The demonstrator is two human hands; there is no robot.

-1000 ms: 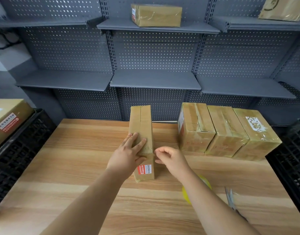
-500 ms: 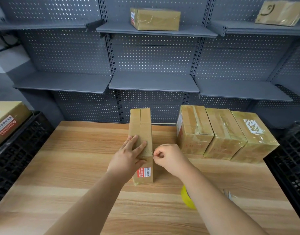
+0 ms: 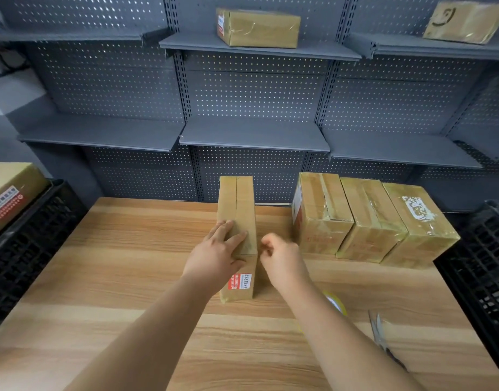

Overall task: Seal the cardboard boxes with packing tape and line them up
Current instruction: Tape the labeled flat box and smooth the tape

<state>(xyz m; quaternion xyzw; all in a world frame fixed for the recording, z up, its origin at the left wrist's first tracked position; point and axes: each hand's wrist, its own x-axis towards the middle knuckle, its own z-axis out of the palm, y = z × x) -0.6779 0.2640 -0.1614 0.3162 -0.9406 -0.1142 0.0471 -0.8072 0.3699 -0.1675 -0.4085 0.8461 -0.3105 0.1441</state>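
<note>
A tall narrow cardboard box (image 3: 237,204) stands on edge in the middle of the wooden table (image 3: 124,277), with a red and white label on its near face. My left hand (image 3: 216,255) lies flat on its top near end, fingers straight. My right hand (image 3: 282,259) hovers just right of the box, fingers curled; whether it pinches anything I cannot tell. Three taped boxes (image 3: 369,218) stand side by side at the back right of the table. A yellow tape roll (image 3: 337,303) lies behind my right forearm, partly hidden.
Scissors (image 3: 379,334) lie near the table's right edge. Black plastic crates flank the table: the left crate (image 3: 31,235) holds a labelled box (image 3: 8,190), the right crate (image 3: 482,266) stands beside the taped boxes. Grey pegboard shelves behind carry two more boxes (image 3: 256,28).
My right hand's fingers have curled in more and drawn slightly away from the box's side. My left hand stays flat on the box top.
</note>
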